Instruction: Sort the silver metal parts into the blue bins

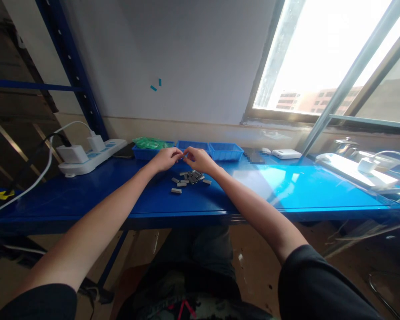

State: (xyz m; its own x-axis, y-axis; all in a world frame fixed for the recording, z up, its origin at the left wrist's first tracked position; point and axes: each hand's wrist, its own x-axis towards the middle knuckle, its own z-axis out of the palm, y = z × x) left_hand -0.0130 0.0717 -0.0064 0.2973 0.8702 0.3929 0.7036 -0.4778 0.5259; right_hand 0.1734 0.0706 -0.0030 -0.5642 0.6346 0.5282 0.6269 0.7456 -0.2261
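My left hand (167, 158) and my right hand (197, 159) meet above the blue table (120, 195), fingertips pinched together around a tiny piece I cannot make out. Just below them lies a cluster of several small grey metal parts (190, 178), with one part (176, 190) lying apart nearer to me. Both forearms stretch forward from black sleeves.
Three shallow blue trays (226, 151) line the wall, the left one holding green bags (150, 142). A white power strip (91, 158) with chargers and cables sits at left. A white power bank (286, 154) and another charger (366, 165) lie at right under the window.
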